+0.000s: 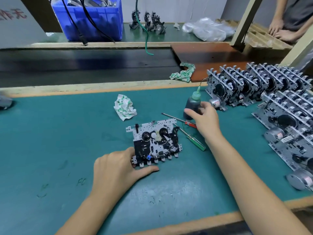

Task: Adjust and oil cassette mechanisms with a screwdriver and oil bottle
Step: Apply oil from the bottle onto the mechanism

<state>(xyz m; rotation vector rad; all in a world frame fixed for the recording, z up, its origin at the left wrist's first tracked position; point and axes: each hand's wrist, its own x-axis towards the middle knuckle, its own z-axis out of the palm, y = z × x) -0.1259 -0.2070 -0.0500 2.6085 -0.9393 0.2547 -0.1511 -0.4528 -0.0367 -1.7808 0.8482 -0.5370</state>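
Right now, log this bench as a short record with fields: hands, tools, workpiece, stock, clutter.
left hand: left hand grips the near-left corner of the cassette mechanism, which lies flat on the green mat
right hand: right hand grips the dark oil bottle, upright, nozzle up
tools: red-handled screwdriver and green-handled screwdriver lie on the mat right of the mechanism, untouched
stock: rows of mechanisms stand at the right
clutter: crumpled cloth beyond the mechanism; blue bin on the far bench
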